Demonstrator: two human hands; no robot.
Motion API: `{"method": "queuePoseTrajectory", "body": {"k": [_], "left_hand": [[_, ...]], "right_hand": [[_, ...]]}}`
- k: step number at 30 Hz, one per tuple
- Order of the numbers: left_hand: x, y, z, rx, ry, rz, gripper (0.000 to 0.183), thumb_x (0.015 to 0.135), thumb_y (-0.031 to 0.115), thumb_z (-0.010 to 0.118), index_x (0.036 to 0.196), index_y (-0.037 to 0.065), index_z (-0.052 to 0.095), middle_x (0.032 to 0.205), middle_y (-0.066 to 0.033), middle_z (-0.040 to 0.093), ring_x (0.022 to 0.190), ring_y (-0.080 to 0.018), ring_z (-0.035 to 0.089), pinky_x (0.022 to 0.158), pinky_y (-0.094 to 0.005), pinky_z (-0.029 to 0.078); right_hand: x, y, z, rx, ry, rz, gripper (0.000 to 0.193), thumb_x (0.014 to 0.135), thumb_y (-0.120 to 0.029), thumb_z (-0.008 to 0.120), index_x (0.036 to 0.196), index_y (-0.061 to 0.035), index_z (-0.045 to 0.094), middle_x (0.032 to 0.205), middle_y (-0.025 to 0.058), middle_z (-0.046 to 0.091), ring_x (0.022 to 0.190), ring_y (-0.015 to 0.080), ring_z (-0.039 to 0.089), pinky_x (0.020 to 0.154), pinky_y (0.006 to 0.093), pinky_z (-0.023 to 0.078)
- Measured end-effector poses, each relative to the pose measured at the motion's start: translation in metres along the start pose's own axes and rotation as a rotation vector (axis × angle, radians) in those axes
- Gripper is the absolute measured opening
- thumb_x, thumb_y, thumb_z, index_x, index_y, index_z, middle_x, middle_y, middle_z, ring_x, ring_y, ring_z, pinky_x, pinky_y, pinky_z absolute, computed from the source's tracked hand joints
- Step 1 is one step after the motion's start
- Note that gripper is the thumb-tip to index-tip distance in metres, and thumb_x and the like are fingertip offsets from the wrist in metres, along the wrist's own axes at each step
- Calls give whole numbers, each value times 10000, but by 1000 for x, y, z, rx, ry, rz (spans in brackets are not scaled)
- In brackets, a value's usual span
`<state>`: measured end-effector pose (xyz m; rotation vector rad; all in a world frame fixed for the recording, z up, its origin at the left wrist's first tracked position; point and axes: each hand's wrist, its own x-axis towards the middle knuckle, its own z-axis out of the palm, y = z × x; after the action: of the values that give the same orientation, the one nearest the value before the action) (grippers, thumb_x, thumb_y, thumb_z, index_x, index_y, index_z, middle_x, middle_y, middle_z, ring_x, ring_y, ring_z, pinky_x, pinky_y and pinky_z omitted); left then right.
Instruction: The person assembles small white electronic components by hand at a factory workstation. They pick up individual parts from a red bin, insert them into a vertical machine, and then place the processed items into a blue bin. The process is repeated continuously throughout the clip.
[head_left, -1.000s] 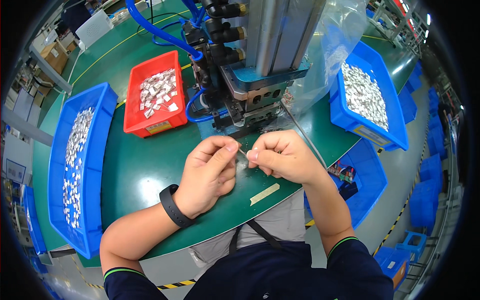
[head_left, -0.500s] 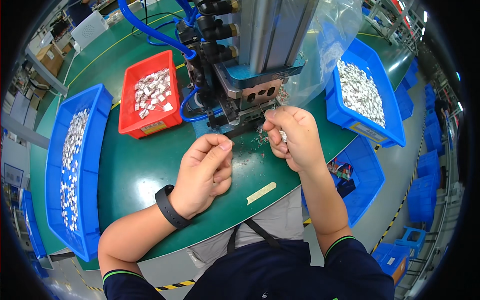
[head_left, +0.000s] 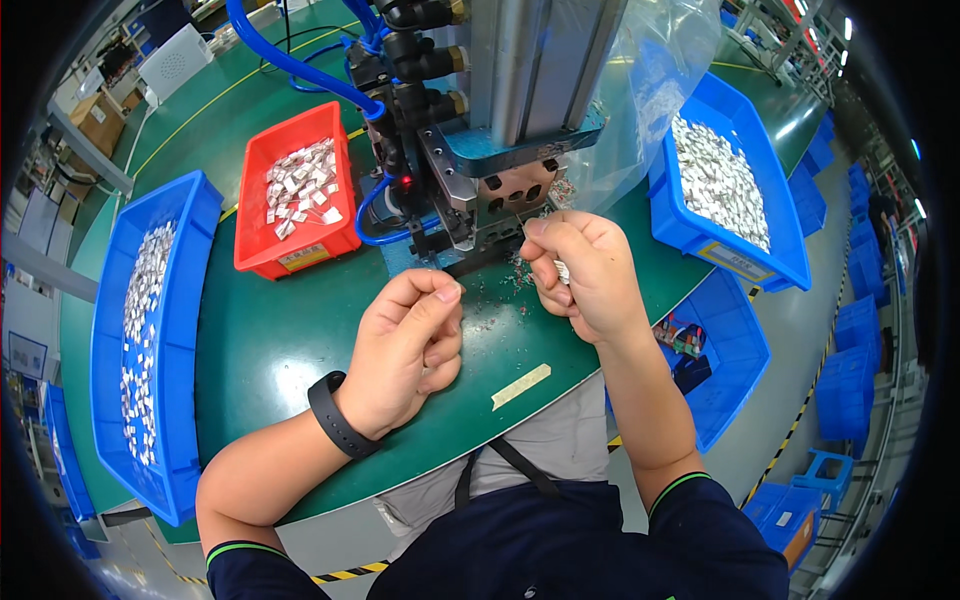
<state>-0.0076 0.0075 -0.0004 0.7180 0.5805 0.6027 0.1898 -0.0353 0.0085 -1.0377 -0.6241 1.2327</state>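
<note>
My right hand (head_left: 590, 280) is at the front of a bench press (head_left: 510, 185). Its thumb and forefinger are pinched beside the press's lower block, on something too small to make out. Small white pieces (head_left: 563, 272) show between its curled lower fingers. Lower and to the left, my left hand (head_left: 408, 345) is closed in a pinch above the green table (head_left: 300, 350). Whatever may lie between its fingertips is hidden. A black band (head_left: 340, 415) circles the left wrist.
A red bin (head_left: 285, 262) and a long blue bin (head_left: 182, 440), both with small white pieces, stand at left. Another full blue bin (head_left: 690, 228) is at right, above a lower blue bin (head_left: 735, 380). Blue hoses (head_left: 300, 65) feed the press; scraps (head_left: 520, 270) litter its base.
The metal block of the press sits lower, closer to the part beneath it, and a small red light on the press is lit. Both hands keep nearly the same place and pose.
</note>
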Motion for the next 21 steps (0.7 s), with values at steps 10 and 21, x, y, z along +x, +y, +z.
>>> {"method": "queuePoseTrajectory", "body": {"k": [10,21], "left_hand": [[-1,2,0,22,-12,-7,109,953,169,546,1012,80,564,753,-8,456,513,-57,330,384,-190,242],[-1,0,-1,53,-25,9,108,956,153,552,1009,64,580,727,8,457,505,-38,341,382,-186,252]], "right_hand": [[-8,5,0,-152,-132,7,195,895,-153,614,770,-4,607,559,-2,517,405,18,375,357,190,243],[-15,-1,10,-391,-389,52,195,909,-182,621,796,-24,624,616,-24,536,551,16,450,479,175,327]]}}
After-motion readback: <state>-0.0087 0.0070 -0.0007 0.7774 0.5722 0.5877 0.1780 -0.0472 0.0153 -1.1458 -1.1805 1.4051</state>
